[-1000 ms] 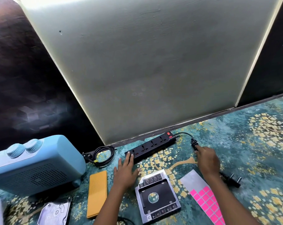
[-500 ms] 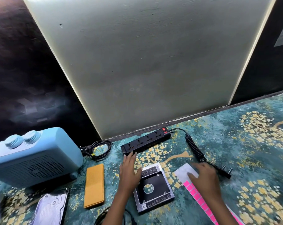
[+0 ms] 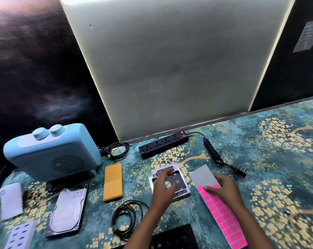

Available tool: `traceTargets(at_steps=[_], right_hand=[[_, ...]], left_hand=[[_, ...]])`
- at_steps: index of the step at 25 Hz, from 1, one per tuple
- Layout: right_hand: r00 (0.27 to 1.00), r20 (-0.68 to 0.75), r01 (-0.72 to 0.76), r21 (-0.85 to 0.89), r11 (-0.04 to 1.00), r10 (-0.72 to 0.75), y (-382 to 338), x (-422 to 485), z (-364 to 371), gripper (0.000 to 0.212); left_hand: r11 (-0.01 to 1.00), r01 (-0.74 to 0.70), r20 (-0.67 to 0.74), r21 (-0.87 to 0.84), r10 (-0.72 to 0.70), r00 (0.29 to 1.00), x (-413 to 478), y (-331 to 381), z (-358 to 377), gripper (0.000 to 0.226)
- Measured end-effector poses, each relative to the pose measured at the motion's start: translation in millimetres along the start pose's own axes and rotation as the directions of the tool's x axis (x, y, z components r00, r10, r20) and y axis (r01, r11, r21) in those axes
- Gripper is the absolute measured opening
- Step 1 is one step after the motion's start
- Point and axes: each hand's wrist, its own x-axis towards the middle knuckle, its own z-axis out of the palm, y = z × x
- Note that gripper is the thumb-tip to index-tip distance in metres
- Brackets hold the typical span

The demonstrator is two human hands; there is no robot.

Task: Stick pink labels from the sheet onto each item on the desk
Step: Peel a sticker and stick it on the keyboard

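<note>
With the left hand (image 3: pixel 165 187) spread loose over the drive caddy (image 3: pixel 183 192), the right hand (image 3: pixel 224 190) works the label sheet (image 3: pixel 222 212) just right of that caddy, its fingers (image 3: pixel 208 188) pressing or pinching, I cannot tell, so the unheld sheet may skid on the bench (image 3: pixel 268 168).

left grip (image 3: pixel 165 186) motion-blurred, covering the middle of the drive caddy (image 3: pixel 184 191) | right grip (image 3: pixel 224 188) hides the top pink rows of the label sheet (image 3: pixel 222 214) | sheet runs off the bottom edge | black slab (image 3: pixel 177 236) and white ported block (image 3: pixel 21 234) cropped there too
</note>
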Motion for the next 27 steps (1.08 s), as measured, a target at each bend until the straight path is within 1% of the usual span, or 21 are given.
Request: traceTargets(at_steps=[1, 2, 3, 4, 5, 6, 7, 8, 9, 10, 11, 12, 13, 16, 18, 20, 21, 24, 25, 26, 27], right_hand=[[0.999, 0.046, 0.013, 0.061, 0.998, -0.016, -8, -5, -1, 0.048], [0.995, 0.094, 0.029, 0.113, 0.993, -0.039, -15, -9, -1, 0.049], [0.99, 0.13, 0.035, 0.154, 0.988, -0.055, -24, -15, -2, 0.048], [0.986, 0.152, 0.042, 0.196, 0.98, -0.073, -30, -20, -2, 0.047], [0.984, 0.156, 0.047, 0.234, 0.971, -0.086, -35, -26, -3, 0.047], [0.986, 0.13, 0.071, 0.258, 0.963, -0.108, -39, -32, -4, 0.046], [0.988, 0.059, 0.126, 0.248, 0.96, -0.145, -41, -37, -5, 0.046], [0.979, -0.042, 0.206, 0.195, 0.959, -0.202, -41, -42, -6, 0.046], [0.948, -0.146, 0.298, 0.103, 0.949, -0.282, -40, -46, -6, 0.045], [0.894, -0.227, 0.393, -0.013, 0.92, -0.385, -39, -50, -6, 0.044], [0.83, -0.263, 0.474, -0.13, 0.871, -0.491, -36, -51, -3, 0.042], [0.779, -0.262, 0.527, -0.222, 0.821, -0.57, -34, -53, 1, 0.039], [0.749, -0.241, 0.556, -0.276, 0.784, -0.617, -33, -55, 5, 0.035], [0.751, -0.209, 0.547, -0.335, 0.767, -0.627, -29, -58, 15, 0.027], [0.748, -0.212, 0.532, -0.374, 0.759, -0.629, -27, -59, 18, 0.025], [0.732, -0.215, 0.549, -0.375, 0.747, -0.646, -26, -59, 19, 0.023], [0.716, -0.219, 0.568, -0.369, 0.736, -0.663, -25, -59, 19, 0.021], [0.62, -0.221, 0.647, -0.399, 0.65, -0.753, -25, -58, 17, 0.014], [0.59, -0.214, 0.673, -0.403, 0.62, -0.779, -26, -59, 17, 0.013], [0.573, -0.216, 0.694, -0.385, 0.608, -0.79, -27, -61, 18, 0.011], [0.588, -0.238, 0.698, -0.335, 0.633, -0.773, -31, -63, 18, 0.008]], left_hand=[[0.982, 0.106, 0.083, -0.157, -0.094, 0.992, -6, 10, 7, 0.037], [0.932, 0.215, 0.166, -0.293, -0.172, 0.971, -11, 17, 15, 0.039], [0.875, 0.297, 0.229, -0.381, -0.222, 0.948, -14, 21, 21, 0.039], [0.834, 0.34, 0.275, -0.436, -0.236, 0.932, -15, 24, 24, 0.032], [0.807, 0.349, 0.297, -0.476, -0.226, 0.928, -17, 27, 26, 0.02], [0.784, 0.356, 0.304, -0.509, -0.223, 0.926, -19, 31, 25, 0.01], [0.762, 0.374, 0.309, -0.528, -0.237, 0.921, -20, 34, 25, 0.008], [0.736, 0.405, 0.311, -0.542, -0.272, 0.911, -22, 38, 23, 0.012], [0.709, 0.443, 0.318, -0.549, -0.313, 0.895, -23, 41, 22, 0.015], [0.682, 0.481, 0.326, -0.551, -0.354, 0.877, -24, 44, 22, 0.018], [0.649, 0.515, 0.338, -0.56, -0.388, 0.857, -25, 46, 22, 0.019], [0.606, 0.548, 0.355, -0.576, -0.418, 0.836, -27, 49, 22, 0.02], [0.568, 0.573, 0.372, -0.59, -0.439, 0.818, -28, 52, 23, 0.022], [0.501, 0.622, 0.405, -0.602, -0.48, 0.778, -29, 56, 24, 0.035], [0.502, 0.636, 0.405, -0.586, -0.498, 0.767, -30, 57, 23, 0.035], [0.495, 0.659, 0.41, -0.566, -0.525, 0.746, -32, 56, 21, 0.033], [0.474, 0.673, 0.421, -0.567, -0.536, 0.732, -33, 56, 19, 0.032], [0.402, 0.707, 0.478, -0.581, -0.534, 0.697, -35, 57, 16, 0.03], [0.394, 0.71, 0.487, -0.584, -0.529, 0.695, -36, 57, 15, 0.03], [0.391, 0.707, 0.49, -0.589, -0.524, 0.697, -35, 57, 14, 0.03], [0.388, 0.702, 0.487, -0.598, -0.52, 0.702, -34, 57, 14, 0.031]])
